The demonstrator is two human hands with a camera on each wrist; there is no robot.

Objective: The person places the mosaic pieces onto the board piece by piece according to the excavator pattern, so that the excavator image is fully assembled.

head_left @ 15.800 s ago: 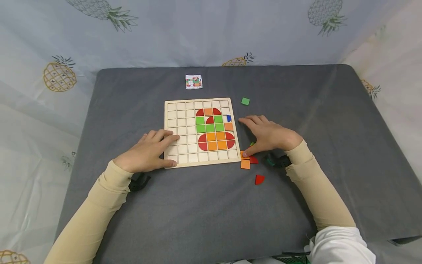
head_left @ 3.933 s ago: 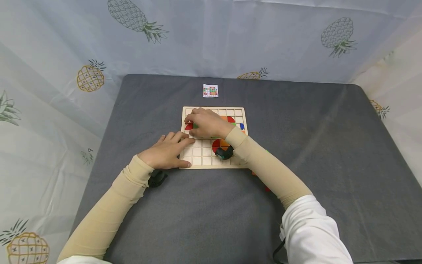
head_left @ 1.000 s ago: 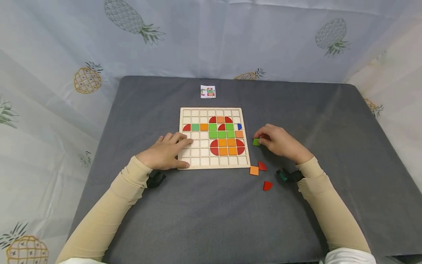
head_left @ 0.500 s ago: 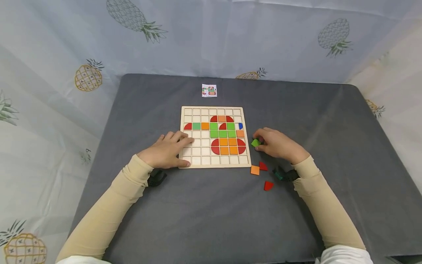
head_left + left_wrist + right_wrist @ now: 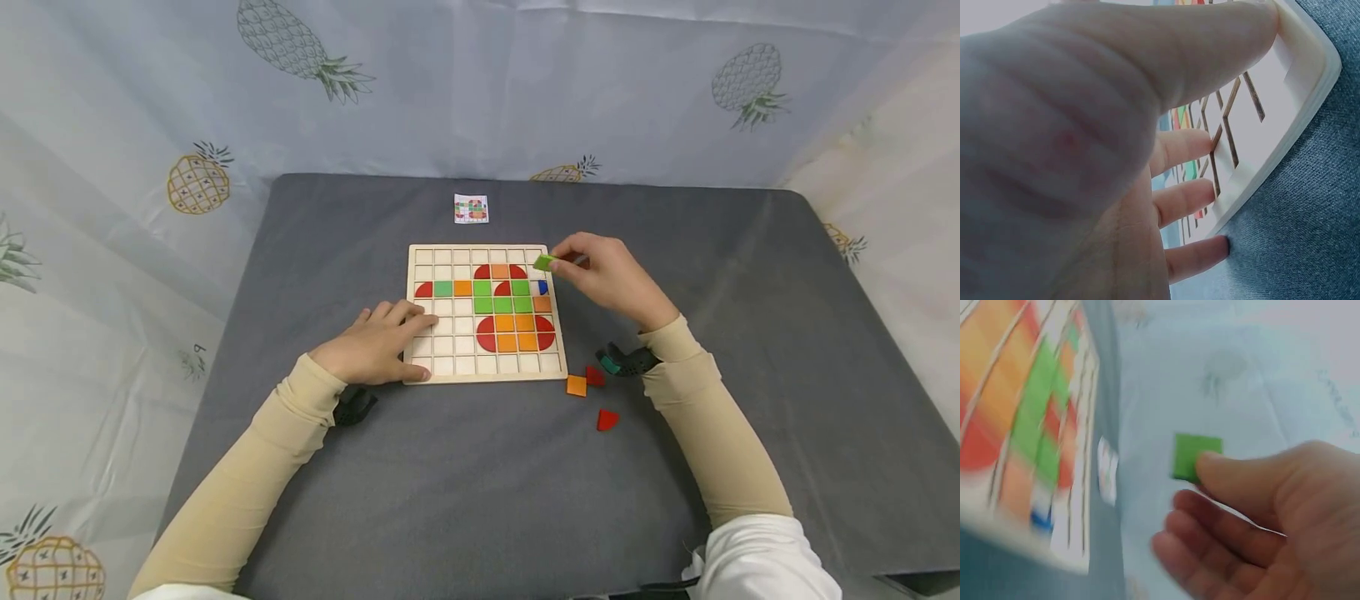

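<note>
A square wooden grid board lies on the grey table, with red, orange, green and blue tiles set in some of its cells. My left hand rests on the board's left edge, its fingers spread and fairly straight. In the left wrist view, the thumb lies over the board's rim. Above the board's upper right corner, my right hand pinches a green square tile between thumb and finger. From the head view the tile is seen tilted.
At the board's lower right corner lie an orange square tile and a red quarter-round tile. Another red tile sits nearer the front. Behind the board is a small printed pattern card.
My right hand has lifted the green tile from the table right of the board and carried it up and left. The left hand stays put. Earlier, red, green and orange tiles joined the left row.
</note>
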